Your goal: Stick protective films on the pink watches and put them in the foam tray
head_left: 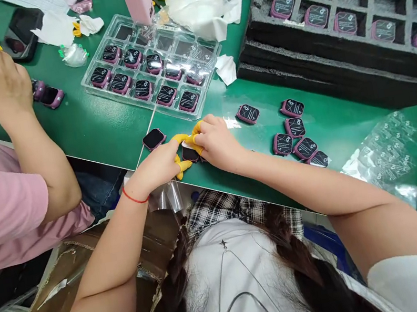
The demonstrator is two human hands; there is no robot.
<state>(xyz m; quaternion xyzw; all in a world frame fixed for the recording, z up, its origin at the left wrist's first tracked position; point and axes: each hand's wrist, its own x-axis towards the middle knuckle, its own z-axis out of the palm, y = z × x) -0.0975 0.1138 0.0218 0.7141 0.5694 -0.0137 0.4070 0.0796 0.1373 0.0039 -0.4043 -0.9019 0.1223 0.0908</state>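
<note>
No text can be read; the white print on the purple watches (295, 127) at three o'clock is too small

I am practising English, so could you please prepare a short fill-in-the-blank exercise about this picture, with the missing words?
At a dark-faced case, the left hand and right hand wear finger covers coloured ____.
The thin band around the left wrist is ____.
In the picture, the black foam tray lies to the ____ of the clear plastic tray.

Missing words: yellow; red; right.
</note>
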